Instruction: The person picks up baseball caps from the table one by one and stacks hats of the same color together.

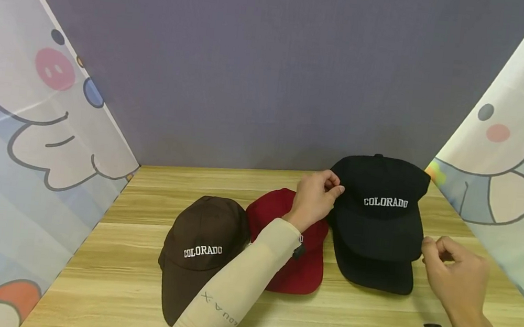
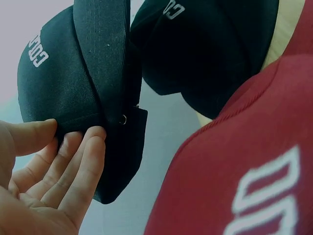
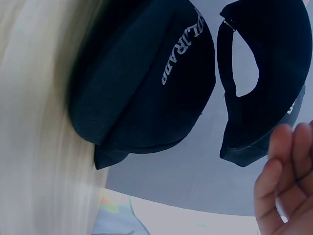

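A black baseball cap [image 1: 382,196] with white COLORADO lettering is held raised, overlapping another black cap [image 1: 374,274] below it in the head view. My left hand [image 1: 316,195] pinches the raised cap's left side between thumb and fingers. At the right edge of its brim, my right hand [image 1: 457,274] grips with thumb and curled fingers. The right wrist view shows the raised cap's back strap [image 3: 226,58] and its hollow underside. Beside the left forearm is a red cap [image 1: 301,272], partly hidden by it. A brown COLORADO cap [image 1: 205,232] lies further left.
The caps lie on a wood-grain table [image 1: 145,194]. A grey panel [image 1: 260,79] closes off the back. Cartoon-printed sheets stand at the left [image 1: 10,123] and right [image 1: 512,172] edges.
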Motion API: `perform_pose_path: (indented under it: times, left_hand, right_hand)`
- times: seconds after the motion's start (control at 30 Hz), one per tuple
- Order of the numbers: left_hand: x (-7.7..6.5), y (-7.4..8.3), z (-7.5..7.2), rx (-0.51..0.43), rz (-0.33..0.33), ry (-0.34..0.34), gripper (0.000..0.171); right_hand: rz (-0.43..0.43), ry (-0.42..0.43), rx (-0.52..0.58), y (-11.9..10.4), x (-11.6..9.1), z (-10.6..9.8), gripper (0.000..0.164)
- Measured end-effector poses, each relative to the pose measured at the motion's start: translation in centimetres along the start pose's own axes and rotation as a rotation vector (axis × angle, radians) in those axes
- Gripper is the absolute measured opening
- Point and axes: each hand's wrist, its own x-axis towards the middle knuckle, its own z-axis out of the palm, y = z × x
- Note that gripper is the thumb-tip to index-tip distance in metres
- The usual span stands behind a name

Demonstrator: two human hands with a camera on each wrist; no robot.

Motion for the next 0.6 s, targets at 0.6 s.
perform_pose_path:
  times: [0.6]
  left_hand:
    - [-1.4, -0.1, 1.5, 0.016, 0.004, -0.081, 0.009]
  right_hand:
    - [0.283, -0.116, -0.148, 3.1, -0.1, 0.3, 0.006]
